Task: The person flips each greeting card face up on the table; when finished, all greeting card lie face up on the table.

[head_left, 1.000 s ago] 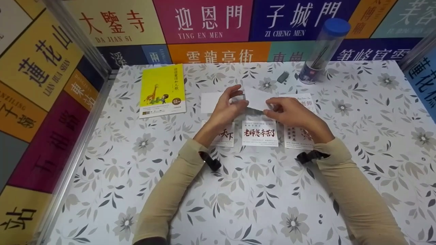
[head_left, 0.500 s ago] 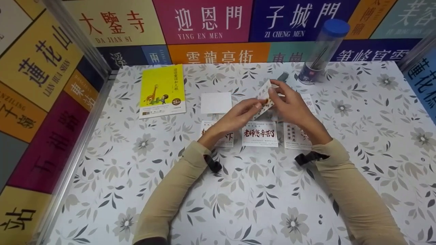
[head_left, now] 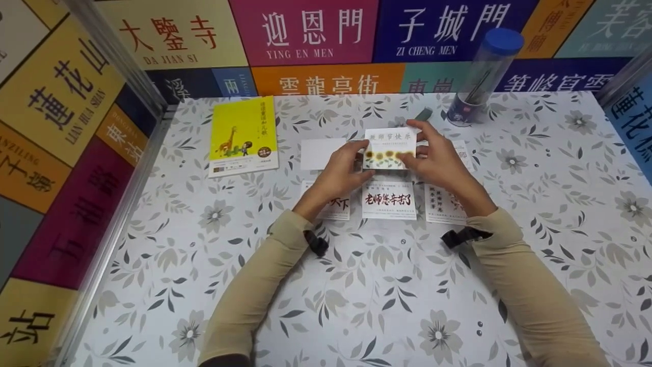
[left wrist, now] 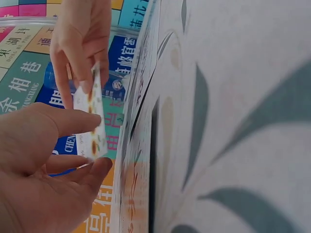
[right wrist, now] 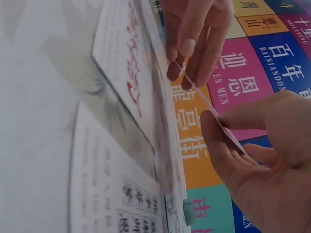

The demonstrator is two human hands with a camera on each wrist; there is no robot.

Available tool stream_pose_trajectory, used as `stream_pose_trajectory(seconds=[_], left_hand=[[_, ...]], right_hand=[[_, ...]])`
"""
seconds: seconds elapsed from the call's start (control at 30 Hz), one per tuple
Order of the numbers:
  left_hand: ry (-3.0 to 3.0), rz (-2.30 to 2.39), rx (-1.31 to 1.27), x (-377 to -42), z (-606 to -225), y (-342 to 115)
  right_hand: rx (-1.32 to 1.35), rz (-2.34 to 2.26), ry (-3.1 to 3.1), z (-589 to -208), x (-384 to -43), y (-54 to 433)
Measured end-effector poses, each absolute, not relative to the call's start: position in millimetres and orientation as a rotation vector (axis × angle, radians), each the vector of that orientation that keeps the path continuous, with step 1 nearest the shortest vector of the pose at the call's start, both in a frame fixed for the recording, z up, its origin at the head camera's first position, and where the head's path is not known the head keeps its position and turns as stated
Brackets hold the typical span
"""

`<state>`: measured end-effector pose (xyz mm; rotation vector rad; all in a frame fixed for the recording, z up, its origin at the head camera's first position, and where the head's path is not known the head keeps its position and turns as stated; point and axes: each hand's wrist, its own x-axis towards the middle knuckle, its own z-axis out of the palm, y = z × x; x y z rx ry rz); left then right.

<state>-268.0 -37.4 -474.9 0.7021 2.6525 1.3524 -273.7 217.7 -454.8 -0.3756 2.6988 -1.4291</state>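
Note:
A white card (head_left: 390, 145) with grey characters and a row of sunflowers faces up above the far part of the table. My right hand (head_left: 440, 158) pinches its right side, thumb on the printed face and fingers behind; the right wrist view shows the card (right wrist: 214, 107) edge-on in this pinch. Around the left edge, my left hand (head_left: 336, 173) has its thumb and fingers spread apart, fingertips right at the edge. Beneath lie a card with red brush characters (head_left: 388, 200), a blank white card (head_left: 318, 154), and several others partly covered by the hands.
A yellow book (head_left: 243, 135) lies at the far left of the flower-patterned table (head_left: 367, 306). At the far right stands a clear pen tube with a blue lid (head_left: 503, 42), near a grey-green eraser-like piece (head_left: 423, 115). Lettered panels (head_left: 310, 30) wall the back and sides.
The card first showed a blank side, then was turned on its edge, and now its sunflower side faces up. My left hand's fingers have spread, and the right hand has shifted its grip.

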Motion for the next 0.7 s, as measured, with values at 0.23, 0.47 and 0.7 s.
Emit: stream_pose_trajectory(seconds=[0.23,0.47,0.7], left_hand=[[2.740,1.174,0.741,-269.3,-473.2,-38.1],[2.747,1.086,0.725,-266.9,-472.2,-38.0],[2.769,0.921,0.772,-259.7,-470.6,-38.5]], right_hand=[[-0.454,-1.120,2.794,-461.0,-273.9,220.8],[-0.477,-1.007,2.831,-459.4,-272.7,222.7],[-0.529,-0.777,2.848,-459.2,-272.2,221.1]])
